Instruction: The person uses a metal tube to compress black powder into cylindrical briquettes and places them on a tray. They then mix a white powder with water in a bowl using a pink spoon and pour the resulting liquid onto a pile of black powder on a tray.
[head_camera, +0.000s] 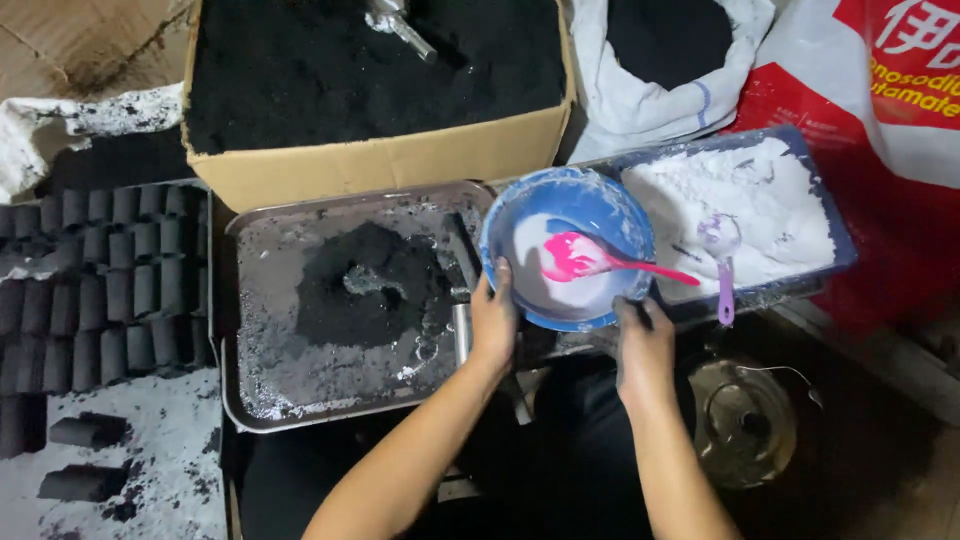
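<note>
My forearms come up from the bottom edge, and my hands are set apart on either side of the blue bowl (567, 248): my left hand (493, 322) grips its near left rim with the thumb up on the edge, and my right hand (644, 347) clasps the near right rim. The bowl holds a white liquid mix, and a pink spoon (590, 260) lies in it with its handle pointing out to the right. Left of the bowl sits a metal tray (262, 390) with a heap of black powder (365, 285) and white streaks. Right of it, a blue tray of white powder (735, 215) carries a small purple scoop (722, 262). Beyond the trays stands a cardboard box (385, 163) full of black powder. At far left, dark cylinders (110, 280) are lined up in rows.
</note>
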